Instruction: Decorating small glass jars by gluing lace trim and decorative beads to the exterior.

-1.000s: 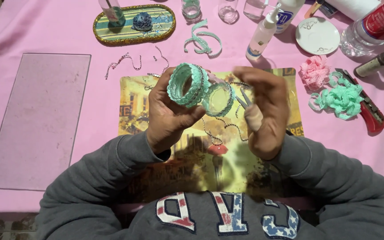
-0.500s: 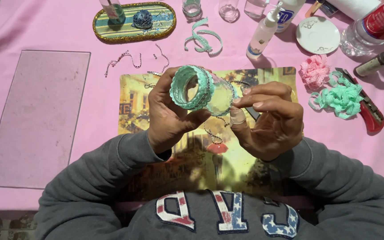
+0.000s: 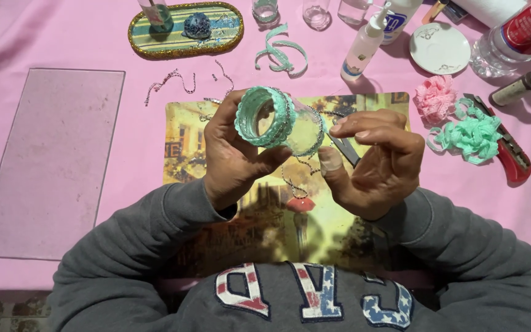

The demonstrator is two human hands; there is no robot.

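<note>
My left hand (image 3: 236,157) grips a small clear glass jar (image 3: 278,120) wrapped in mint-green lace trim, its open mouth tilted up toward the camera. My right hand (image 3: 376,163) pinches a thin silver bead chain (image 3: 295,178) against the jar's side, thumb and forefinger near the glass. The chain hangs down between the hands. A dark pair of scissors (image 3: 345,149) peeks out behind my right fingers. Both hands hover over a printed picture mat (image 3: 216,132).
A pink cloth (image 3: 62,37) covers the table. A glass pane (image 3: 50,160) lies left. At the back sit an oval striped tray (image 3: 222,32), small glasses, a glue bottle (image 3: 364,49), a white dish (image 3: 440,49). Pink and green trims (image 3: 471,132), a red cutter (image 3: 511,157) lie right.
The jar has tilted so its mouth faces up more. My right hand has turned, fingers now extended toward the jar's side, pinching the chain.
</note>
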